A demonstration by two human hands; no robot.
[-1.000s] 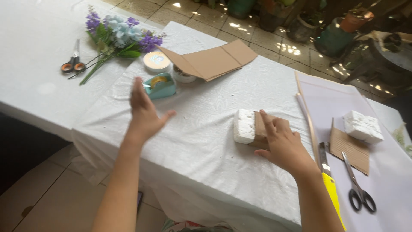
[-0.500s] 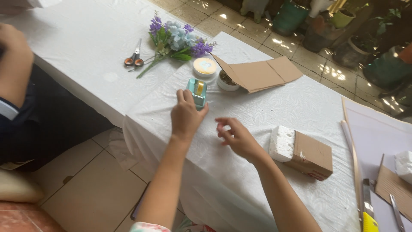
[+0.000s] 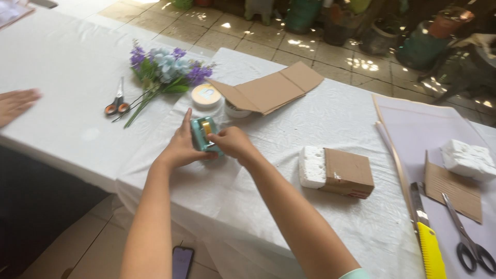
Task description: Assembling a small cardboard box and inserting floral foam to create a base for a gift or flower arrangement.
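A small teal tape dispenser (image 3: 202, 133) with a yellow roll stands on the white tablecloth (image 3: 289, 124). My left hand (image 3: 181, 146) grips its left side, index finger pointing up along it. From the right, my right hand (image 3: 232, 142) closes on it, fingers at the yellow roll. To the right lies a white foam block (image 3: 312, 166) partly wrapped in brown cardboard (image 3: 349, 172).
Behind the dispenser sit a round cream lid (image 3: 206, 95), a folded cardboard sheet (image 3: 271, 91), artificial purple-blue flowers (image 3: 165, 68) and orange-handled scissors (image 3: 117, 104). At right lie a yellow utility knife (image 3: 428, 240), black scissors (image 3: 467, 239), more foam (image 3: 467, 157). Another person's hand (image 3: 15, 103) rests at left. A phone (image 3: 181, 261) lies on the floor.
My right hand has left the foam block and come over to the tape dispenser. My left hand, first just touching it, now grips it. The view has shifted left.
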